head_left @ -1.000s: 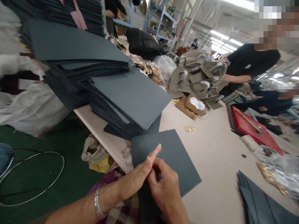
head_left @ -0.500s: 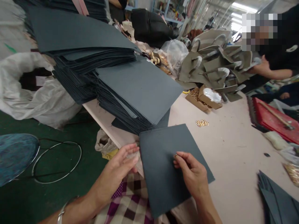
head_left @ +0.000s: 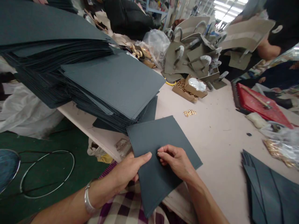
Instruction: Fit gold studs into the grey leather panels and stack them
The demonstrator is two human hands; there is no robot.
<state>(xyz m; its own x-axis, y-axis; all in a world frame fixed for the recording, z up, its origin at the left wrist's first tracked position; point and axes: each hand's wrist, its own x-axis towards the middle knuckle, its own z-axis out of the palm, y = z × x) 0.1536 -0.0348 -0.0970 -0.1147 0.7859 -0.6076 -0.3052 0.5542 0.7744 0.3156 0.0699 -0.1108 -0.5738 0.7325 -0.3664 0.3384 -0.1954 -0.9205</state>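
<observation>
A dark blue-grey leather-like panel (head_left: 163, 132) lies partly on the table and juts over its near edge above my lap. My left hand (head_left: 130, 166) grips the panel's left edge, thumb flat on top and fingers curled beneath, partly hidden. Over the panel's middle, my right hand (head_left: 175, 160) is closed in a pinch on a small gold-coloured metal piece (head_left: 158, 153), held at the surface close to my left thumb; its exact shape is too small to make out. A little pile of similar gold metal pieces (head_left: 189, 113) sits on the table beyond.
Tall stacks of dark panels (head_left: 114, 82) stand at left. Behind the gold pile is a cardboard box (head_left: 190, 90) of metal pieces, beside olive bag parts (head_left: 179, 59). More dark panels (head_left: 268, 189) and a red tray (head_left: 259, 102) with a hammer are at right. A co-worker handles a bag part.
My left hand has moved from beside the panel onto its left edge and taken hold. My right hand keeps its pinch, now nearer my left thumb. The co-worker has raised a bag part.
</observation>
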